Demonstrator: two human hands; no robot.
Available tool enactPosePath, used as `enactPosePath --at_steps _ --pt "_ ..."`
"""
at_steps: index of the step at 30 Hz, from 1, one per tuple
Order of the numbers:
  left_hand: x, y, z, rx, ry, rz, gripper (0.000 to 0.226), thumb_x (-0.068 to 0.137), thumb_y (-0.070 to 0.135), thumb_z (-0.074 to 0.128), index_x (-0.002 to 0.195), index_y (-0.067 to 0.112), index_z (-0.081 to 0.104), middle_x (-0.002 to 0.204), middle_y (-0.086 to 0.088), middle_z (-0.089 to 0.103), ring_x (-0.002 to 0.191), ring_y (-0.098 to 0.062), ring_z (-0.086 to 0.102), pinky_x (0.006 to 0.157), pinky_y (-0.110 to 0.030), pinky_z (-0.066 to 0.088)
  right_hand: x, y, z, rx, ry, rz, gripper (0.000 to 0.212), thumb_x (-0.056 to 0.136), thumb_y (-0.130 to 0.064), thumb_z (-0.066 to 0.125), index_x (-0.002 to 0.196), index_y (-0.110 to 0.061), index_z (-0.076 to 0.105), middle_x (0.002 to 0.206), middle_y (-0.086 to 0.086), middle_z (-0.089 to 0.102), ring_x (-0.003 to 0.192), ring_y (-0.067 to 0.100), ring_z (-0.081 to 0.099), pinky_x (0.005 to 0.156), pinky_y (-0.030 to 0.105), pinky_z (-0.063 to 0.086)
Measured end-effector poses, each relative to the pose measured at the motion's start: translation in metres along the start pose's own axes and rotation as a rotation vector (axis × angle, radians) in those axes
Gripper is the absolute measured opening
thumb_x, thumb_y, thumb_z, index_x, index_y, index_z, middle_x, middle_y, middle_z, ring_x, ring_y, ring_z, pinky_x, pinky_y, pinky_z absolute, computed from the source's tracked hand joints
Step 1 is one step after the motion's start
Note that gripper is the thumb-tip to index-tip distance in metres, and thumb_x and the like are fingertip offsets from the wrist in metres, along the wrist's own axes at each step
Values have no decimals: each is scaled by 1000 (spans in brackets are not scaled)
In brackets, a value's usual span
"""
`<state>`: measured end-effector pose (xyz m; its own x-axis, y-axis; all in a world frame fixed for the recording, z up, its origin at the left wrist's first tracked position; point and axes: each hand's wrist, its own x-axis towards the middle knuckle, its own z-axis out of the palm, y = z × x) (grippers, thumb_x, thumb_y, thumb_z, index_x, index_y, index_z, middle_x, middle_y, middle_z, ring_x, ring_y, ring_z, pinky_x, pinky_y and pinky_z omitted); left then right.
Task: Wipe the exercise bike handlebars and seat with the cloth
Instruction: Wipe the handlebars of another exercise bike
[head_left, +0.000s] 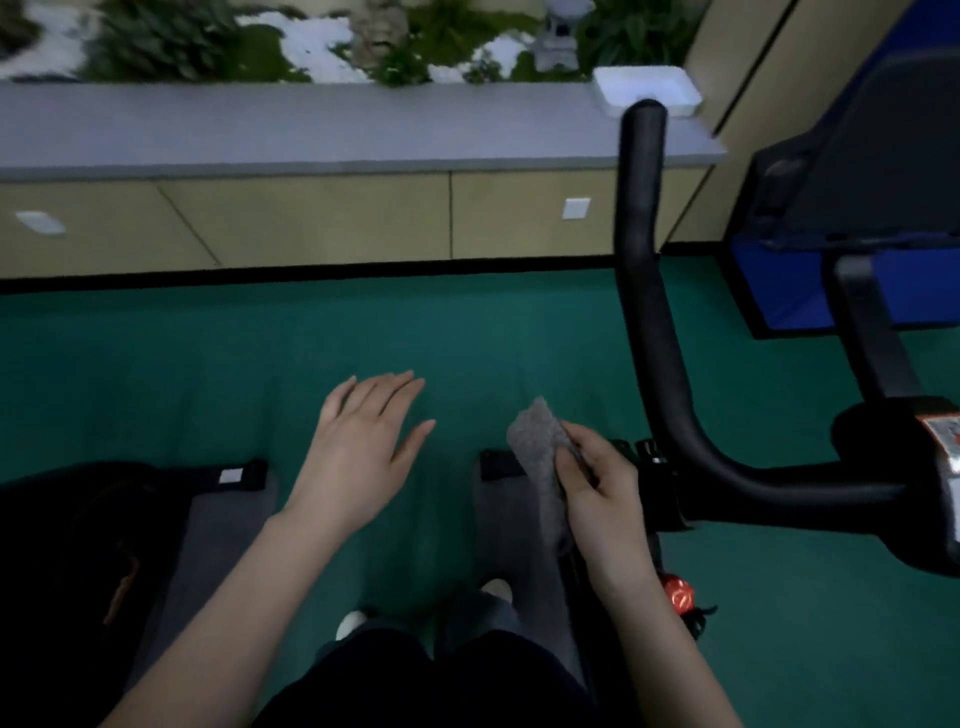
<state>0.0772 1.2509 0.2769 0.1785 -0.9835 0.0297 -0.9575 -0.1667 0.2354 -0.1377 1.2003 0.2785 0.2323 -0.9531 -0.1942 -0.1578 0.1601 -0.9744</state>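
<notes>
The grey cloth (540, 457) is pinched in the right hand (602, 499), just left of the black handlebar (660, 322). The left hand (358, 447) hovers with fingers released over the green floor (208, 364).

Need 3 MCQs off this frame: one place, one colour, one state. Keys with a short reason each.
1. Where is the white tray? A on a shelf B on the grey counter C on a chair
2. What colour is the cloth? A grey B red C yellow
3. How is the left hand? A clenched in a fist B holding the cloth C open, holding nothing
Key: 1 B, it sits at the counter's right end. 2 A, grey fabric is bunched in the right hand. 3 C, fingers straight above the green floor, clear of the black handlebar.
</notes>
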Motion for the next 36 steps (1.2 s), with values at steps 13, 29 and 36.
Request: enactPosePath --at_steps 13,29,36 --pt "-133 -120 -14 -71 -52 -419 58 97 48 41 147 19 34 154 3 31 140 -16 30 113 -32 23 -38 -16 120 -128 -234 -20 24 96 -2 49 111 -11 65 109 2 69 103 15 64 93 36 51" --pt "-379 -229 -42 -256 140 -928 58 96 50 42 147 23 34 153 7 31 140 -13 28 115 -33 25 -182 -17 306 -211 -704 -93 32 95 -1 49 98 -28 66 100 -7 71 94 5 66 80 21 47" --pt "-425 -248 -50 -287 255 -1066 56 96 47 45 145 22 37 151 5 35 139 -13 31 113 -33 27 -206 -26 352 -216 -790 -111 32 95 0 49 99 -27 66 102 -6 70 93 1 66 78 18 49"
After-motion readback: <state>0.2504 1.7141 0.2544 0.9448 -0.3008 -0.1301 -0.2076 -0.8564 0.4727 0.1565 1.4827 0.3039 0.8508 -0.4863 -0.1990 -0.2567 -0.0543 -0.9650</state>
